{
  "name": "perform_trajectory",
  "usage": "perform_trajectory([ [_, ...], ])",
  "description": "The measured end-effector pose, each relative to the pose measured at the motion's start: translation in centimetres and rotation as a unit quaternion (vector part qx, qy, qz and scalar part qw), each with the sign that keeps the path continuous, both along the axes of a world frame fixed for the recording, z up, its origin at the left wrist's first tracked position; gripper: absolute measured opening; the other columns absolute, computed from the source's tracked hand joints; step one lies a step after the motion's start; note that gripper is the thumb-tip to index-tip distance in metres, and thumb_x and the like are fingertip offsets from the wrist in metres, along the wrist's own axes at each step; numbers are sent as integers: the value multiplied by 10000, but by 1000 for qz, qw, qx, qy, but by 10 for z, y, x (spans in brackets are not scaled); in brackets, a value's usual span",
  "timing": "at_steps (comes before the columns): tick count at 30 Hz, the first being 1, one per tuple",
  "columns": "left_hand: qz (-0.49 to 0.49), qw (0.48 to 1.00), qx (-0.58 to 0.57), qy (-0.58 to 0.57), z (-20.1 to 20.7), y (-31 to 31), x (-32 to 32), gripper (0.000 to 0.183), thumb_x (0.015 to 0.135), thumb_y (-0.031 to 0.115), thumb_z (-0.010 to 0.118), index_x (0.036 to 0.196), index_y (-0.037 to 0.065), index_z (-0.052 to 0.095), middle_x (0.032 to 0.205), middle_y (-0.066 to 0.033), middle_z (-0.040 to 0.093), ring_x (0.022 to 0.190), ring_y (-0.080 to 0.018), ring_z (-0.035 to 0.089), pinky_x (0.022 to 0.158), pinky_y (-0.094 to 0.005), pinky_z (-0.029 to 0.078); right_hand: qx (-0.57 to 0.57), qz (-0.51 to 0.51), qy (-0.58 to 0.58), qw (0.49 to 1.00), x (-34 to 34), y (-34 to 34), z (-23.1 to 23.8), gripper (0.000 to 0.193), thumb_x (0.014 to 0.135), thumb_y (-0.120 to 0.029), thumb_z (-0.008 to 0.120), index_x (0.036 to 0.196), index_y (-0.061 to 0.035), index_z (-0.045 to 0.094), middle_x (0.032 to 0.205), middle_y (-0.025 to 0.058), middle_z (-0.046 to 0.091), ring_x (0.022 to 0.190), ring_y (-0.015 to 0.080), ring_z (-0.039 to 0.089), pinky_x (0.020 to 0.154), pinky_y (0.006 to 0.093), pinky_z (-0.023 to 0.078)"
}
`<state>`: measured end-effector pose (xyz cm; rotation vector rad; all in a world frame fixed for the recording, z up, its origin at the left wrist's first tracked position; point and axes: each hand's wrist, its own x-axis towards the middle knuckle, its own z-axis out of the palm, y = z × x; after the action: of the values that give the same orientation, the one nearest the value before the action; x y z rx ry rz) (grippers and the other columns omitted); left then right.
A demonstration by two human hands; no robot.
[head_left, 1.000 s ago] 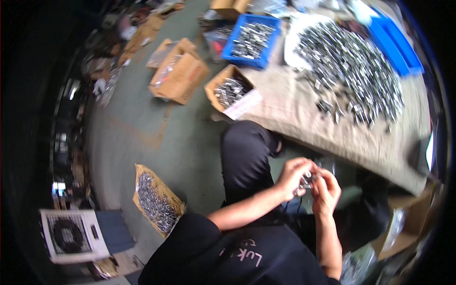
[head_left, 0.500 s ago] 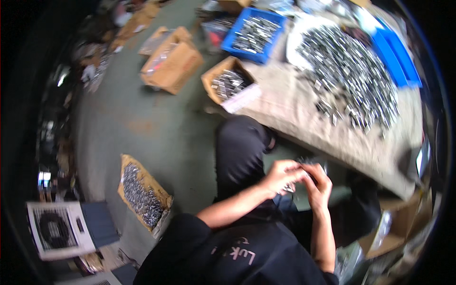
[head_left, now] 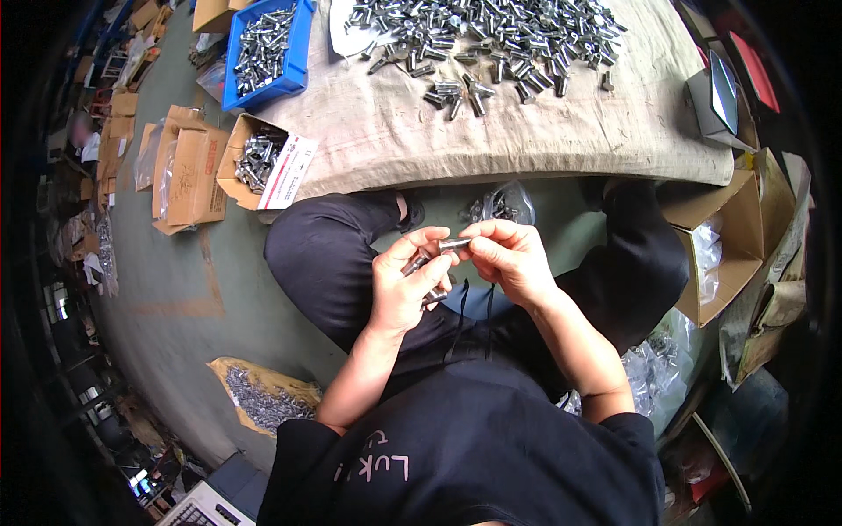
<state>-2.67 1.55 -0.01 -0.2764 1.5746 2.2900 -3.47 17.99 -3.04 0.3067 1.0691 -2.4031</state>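
Between my hands is a shiny, headed metal pin (head_left: 453,245), lying almost level. My left hand (head_left: 395,289) is curled around several such pins, one of them a darker pin (head_left: 416,264) slanting across the fingers. The thumb and forefinger of my right hand (head_left: 519,265) pinch the right end of the level pin. Both hands are above my lap, between my bent knees. Beyond them, a clear plastic bag (head_left: 524,202) with more metal parts sits on the floor by the table edge.
A cloth-covered table (head_left: 526,145) ahead bears a large pile of loose pins (head_left: 491,39). At left are a blue bin (head_left: 301,66) and a carton (head_left: 230,167), both holding metal parts. An open cardboard box (head_left: 732,250) stands right; a flattened carton (head_left: 230,364) carries small parts at lower left.
The view has swung right, so the table now lies straight ahead. Both hands appear farther left and higher in the picture, and the pins in them now show clearly.
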Motion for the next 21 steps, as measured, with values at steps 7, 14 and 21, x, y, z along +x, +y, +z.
perform_trajectory([
  [7, -4, 1000, -4, -13, 5, -2, 1, 295, 795, -9, 566, 1088, -3, 532, 783, -67, 604, 562, -71, 550, 495, -171, 437, 53, -13, 12, 998, 2, -2, 8, 156, 769, -44, 633, 922, -17, 622, 679, 5, 579, 496, 42, 425, 433, 170, 312],
  [14, 4, 1000, -7, -22, 5, 0, 1, 205, 816, 74, 591, 998, -9, 548, 744, -61, 589, 529, -73, 545, 406, -161, 391, 19, -16, 1, 1000, 3, -2, 4, 167, 769, -38, 630, 933, -10, 621, 707, 9, 595, 505, 34, 425, 439, 167, 314],
  [21, 17, 999, 11, -47, 9, 3, 0, 191, 819, 84, 591, 982, -6, 547, 724, -55, 580, 516, -67, 539, 372, -157, 368, 29, -23, 7, 999, 3, -2, 5, 180, 763, -27, 633, 942, -10, 621, 722, 11, 598, 507, 32, 420, 442, 164, 312],
])
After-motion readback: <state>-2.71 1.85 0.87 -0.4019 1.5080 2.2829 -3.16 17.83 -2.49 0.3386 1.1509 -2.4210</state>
